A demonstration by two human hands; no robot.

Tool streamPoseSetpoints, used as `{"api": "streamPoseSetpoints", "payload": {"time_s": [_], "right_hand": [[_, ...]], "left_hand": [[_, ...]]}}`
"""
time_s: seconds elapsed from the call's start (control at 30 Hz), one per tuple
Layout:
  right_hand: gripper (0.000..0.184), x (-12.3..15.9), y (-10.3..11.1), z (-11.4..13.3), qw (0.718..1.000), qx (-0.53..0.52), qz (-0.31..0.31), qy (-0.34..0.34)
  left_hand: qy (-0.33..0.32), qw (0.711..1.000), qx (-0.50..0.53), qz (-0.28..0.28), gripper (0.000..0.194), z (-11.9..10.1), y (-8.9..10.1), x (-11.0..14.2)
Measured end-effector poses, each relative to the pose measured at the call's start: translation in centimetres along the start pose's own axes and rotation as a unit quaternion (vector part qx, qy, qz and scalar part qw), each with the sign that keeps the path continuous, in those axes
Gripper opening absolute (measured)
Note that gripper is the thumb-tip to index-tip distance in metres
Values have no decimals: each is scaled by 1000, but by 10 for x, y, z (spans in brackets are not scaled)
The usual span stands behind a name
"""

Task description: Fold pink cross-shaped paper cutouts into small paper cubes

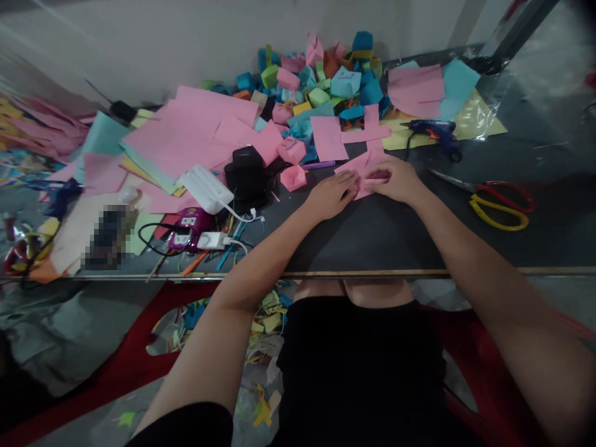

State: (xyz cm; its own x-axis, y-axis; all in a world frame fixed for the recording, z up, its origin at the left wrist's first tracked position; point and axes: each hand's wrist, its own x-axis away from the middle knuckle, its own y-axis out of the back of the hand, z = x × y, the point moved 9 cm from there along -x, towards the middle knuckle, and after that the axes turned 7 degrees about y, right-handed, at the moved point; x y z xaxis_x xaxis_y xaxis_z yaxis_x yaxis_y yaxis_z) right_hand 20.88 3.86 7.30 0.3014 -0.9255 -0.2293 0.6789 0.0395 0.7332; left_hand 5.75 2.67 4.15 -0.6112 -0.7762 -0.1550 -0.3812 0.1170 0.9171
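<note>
Both my hands rest on a pink sheet of paper (362, 166) lying on the dark table (372, 236). My left hand (331, 194) presses on the sheet's left part with its fingers closed down on a fold. My right hand (395, 180) pinches the sheet's right part between thumb and fingers. A small folded pink box (293, 177) sits just left of my left hand.
A heap of folded paper boxes (326, 81) in several colours lies at the back. Pink sheets (186, 133) spread at the left. A blue glue gun (435, 131) and red-and-yellow scissors (498, 202) lie at the right. A black box (246, 177), white power bank (205, 189) and cables sit left of centre.
</note>
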Motion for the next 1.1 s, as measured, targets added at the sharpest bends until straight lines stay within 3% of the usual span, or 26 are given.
{"api": "streamPoseSetpoints", "payload": {"time_s": [0.3, 0.4, 0.67, 0.93, 1.1], "right_hand": [[35, -2, 0, -17, 1000, 6, 1, -19], [33, -2, 0, -20, 999, 21, -12, -29], [27, -2, -2, -17, 999, 6, -26, -40], [23, -3, -2, -15, 999, 5, -26, -35], [25, -2, -2, -14, 999, 2, -26, -40]], "left_hand": [[2, 999, 32, -39, 53, 6, 1, 1], [8, 998, 42, -54, 52, 9, 2, 1], [4, 1000, 5, -30, 52, 2, 2, 0], [-32, 997, 6, -72, 38, -4, 10, 3], [-35, 997, -1, -75, 45, -5, 13, 4]]}}
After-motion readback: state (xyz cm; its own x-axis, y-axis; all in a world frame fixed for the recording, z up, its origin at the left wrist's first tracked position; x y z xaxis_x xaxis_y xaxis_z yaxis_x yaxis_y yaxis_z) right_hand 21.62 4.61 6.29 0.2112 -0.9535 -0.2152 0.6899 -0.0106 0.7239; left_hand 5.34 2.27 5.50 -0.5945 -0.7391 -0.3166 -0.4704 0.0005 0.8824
